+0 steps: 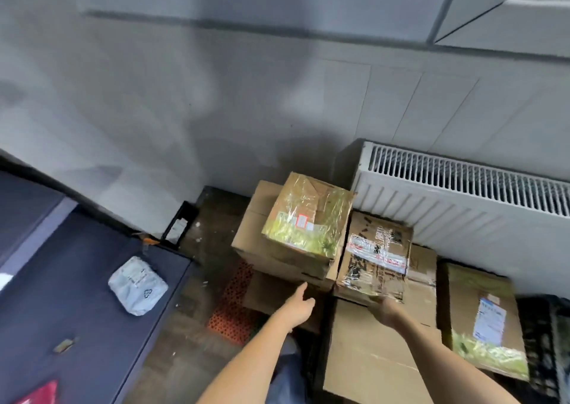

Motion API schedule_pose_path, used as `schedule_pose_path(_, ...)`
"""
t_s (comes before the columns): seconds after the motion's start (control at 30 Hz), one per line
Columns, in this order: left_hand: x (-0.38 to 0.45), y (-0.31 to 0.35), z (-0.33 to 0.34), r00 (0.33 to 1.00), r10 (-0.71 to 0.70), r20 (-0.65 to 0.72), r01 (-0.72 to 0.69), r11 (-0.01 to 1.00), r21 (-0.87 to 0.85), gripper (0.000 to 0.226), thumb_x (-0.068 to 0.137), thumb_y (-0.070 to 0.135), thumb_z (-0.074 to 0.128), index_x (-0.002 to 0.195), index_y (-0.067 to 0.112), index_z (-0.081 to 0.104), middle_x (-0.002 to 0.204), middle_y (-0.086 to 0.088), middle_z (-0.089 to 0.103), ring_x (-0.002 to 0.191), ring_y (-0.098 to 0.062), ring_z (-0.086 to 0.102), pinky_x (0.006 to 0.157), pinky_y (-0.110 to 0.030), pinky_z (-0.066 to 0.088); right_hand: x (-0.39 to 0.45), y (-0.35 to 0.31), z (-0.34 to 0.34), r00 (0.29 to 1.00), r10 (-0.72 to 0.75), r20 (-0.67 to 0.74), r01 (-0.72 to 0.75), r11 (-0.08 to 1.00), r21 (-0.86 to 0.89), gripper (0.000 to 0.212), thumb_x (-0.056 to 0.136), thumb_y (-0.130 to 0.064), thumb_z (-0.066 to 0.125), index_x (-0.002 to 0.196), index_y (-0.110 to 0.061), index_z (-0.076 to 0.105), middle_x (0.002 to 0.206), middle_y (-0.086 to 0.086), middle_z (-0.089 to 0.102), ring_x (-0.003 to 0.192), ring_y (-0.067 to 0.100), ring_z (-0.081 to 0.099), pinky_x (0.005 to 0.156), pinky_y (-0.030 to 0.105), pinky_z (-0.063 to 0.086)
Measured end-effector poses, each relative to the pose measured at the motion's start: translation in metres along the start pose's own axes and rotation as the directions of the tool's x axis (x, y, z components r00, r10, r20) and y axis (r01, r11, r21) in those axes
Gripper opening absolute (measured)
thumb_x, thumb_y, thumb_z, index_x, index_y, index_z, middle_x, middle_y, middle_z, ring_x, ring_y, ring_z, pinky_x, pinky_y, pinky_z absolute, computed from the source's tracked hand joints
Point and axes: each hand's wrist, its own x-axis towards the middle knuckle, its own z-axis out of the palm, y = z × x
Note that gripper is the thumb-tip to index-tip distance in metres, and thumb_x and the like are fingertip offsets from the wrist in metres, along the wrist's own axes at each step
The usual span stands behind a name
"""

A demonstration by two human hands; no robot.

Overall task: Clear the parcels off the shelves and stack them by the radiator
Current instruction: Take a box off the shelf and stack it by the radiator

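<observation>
Fingers of the right hand [387,309] grasp the near edge of a taped parcel [374,257]; the left hand [297,306] hangs released, index extended. That parcel sits atop stacked boxes [370,357], just beside the radiator [462,197], right of a shiny-wrapped parcel [308,215].

Both hands reach forward: left [297,306] fingers straight, right [388,310] fingers hidden.

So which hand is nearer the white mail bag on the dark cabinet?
Left. The left hand reaches at the stacked boxes, right of the bag. The right hand is farther right, at the taped box.
</observation>
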Motion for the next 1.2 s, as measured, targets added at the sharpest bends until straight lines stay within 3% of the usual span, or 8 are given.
schedule_pose_path(0.27, -0.138, -0.087, -0.033, 0.977, -0.005, -0.214, -0.046, 0.972, -0.232, 0.061, 0.099, 0.032, 0.037, 0.151, 0.028, 0.006, 0.155, -0.008, 0.023, 0.137, -0.029, 0.033, 0.106, -0.044, 0.036, -0.172, -0.085, 0.037, 0.894, -0.317, 0.315, 0.383, 0.908, -0.172, 0.049, 0.092, -0.044, 0.052, 0.132, -0.016, 0.055, 0.129, -0.002, 0.059, 0.111, 0.007, 0.054, 0.09, 0.015, 0.041)
schedule_pose_path(0.33, -0.177, -0.116, -0.049, 0.958, -0.036, -0.284, -0.053, 0.953, -0.299, 0.055, 0.098, 0.03, 0.037, 0.15, 0.025, 0.017, 0.151, -0.01, 0.033, 0.135, -0.028, 0.037, 0.107, -0.045, 0.035, -0.204, -0.109, 0.045, 0.886, -0.33, 0.326, 0.41, 0.887, -0.214, 0.054, 0.089, -0.05, 0.052, 0.132, -0.017, 0.053, 0.121, -0.002, 0.059, 0.107, 0.01, 0.052, 0.083, 0.02, 0.045)
schedule_pose_path(0.47, -0.261, -0.185, -0.073, 0.898, -0.095, -0.43, -0.118, 0.889, -0.443, 0.047, 0.1, 0.028, 0.036, 0.146, 0.021, 0.027, 0.142, -0.01, 0.044, 0.131, -0.026, 0.043, 0.104, -0.042, 0.037, -0.262, -0.166, 0.076, 0.868, -0.382, 0.316, 0.478, 0.813, -0.331, 0.069, 0.085, -0.055, 0.054, 0.136, -0.009, 0.045, 0.135, 0.013, 0.052, 0.123, 0.029, 0.051, 0.097, 0.039, 0.046)
schedule_pose_path(0.57, -0.312, -0.241, -0.082, 0.87, -0.179, -0.46, -0.129, 0.817, -0.562, 0.045, 0.1, 0.03, 0.034, 0.144, 0.022, 0.029, 0.142, -0.008, 0.044, 0.131, -0.024, 0.042, 0.105, -0.041, 0.036, -0.317, -0.209, 0.126, 0.77, -0.497, 0.4, 0.633, 0.674, -0.382, 0.059, 0.089, -0.05, 0.052, 0.131, -0.01, 0.053, 0.128, 0.011, 0.058, 0.112, 0.024, 0.055, 0.083, 0.031, 0.045)
schedule_pose_path(0.8, -0.379, -0.375, -0.098, 0.794, -0.364, -0.487, -0.127, 0.683, -0.719, 0.039, 0.099, 0.028, 0.032, 0.137, 0.019, 0.038, 0.138, -0.003, 0.048, 0.126, -0.02, 0.046, 0.105, -0.041, 0.037, -0.436, -0.257, 0.275, 0.593, -0.476, 0.649, 0.794, 0.48, -0.373, 0.049, 0.095, -0.036, 0.049, 0.133, -0.006, 0.05, 0.135, 0.008, 0.052, 0.124, 0.024, 0.049, 0.098, 0.03, 0.041)
schedule_pose_path(0.93, -0.415, -0.447, -0.128, 0.699, -0.429, -0.572, -0.137, 0.704, -0.696, 0.026, 0.098, 0.025, 0.034, 0.117, 0.021, 0.051, 0.113, -0.002, 0.053, 0.098, -0.016, 0.05, 0.08, -0.026, 0.044, -0.479, -0.286, 0.355, 0.448, -0.472, 0.759, 0.855, 0.476, -0.208, 0.043, 0.097, -0.019, 0.048, 0.134, 0.002, 0.046, 0.135, 0.01, 0.051, 0.128, 0.024, 0.047, 0.093, 0.026, 0.045)
schedule_pose_path(1.03, -0.439, -0.502, -0.149, 0.631, -0.463, -0.622, -0.146, 0.717, -0.682, 0.017, 0.099, 0.024, 0.036, 0.098, 0.025, 0.053, 0.102, -0.004, 0.052, 0.093, -0.018, 0.053, 0.059, -0.02, 0.035, -0.499, -0.306, 0.419, 0.447, -0.458, 0.768, 0.861, 0.452, -0.232, 0.044, 0.098, -0.019, 0.044, 0.131, 0.01, 0.045, 0.141, 0.023, 0.045, 0.133, 0.036, 0.039, 0.106, 0.038, 0.035)
schedule_pose_path(1.2, -0.466, -0.594, -0.182, 0.555, -0.549, -0.625, -0.244, 0.611, -0.753, 0.033, 0.097, 0.016, 0.044, 0.066, 0.028, 0.041, 0.072, 0.01, 0.043, 0.069, -0.01, 0.047, 0.06, -0.019, 0.04, -0.523, -0.329, 0.508, 0.503, -0.44, 0.744, 0.816, 0.526, -0.241, 0.047, 0.099, -0.025, 0.038, 0.135, 0.006, 0.042, 0.14, 0.027, 0.043, 0.132, 0.041, 0.038, 0.111, 0.05, 0.024)
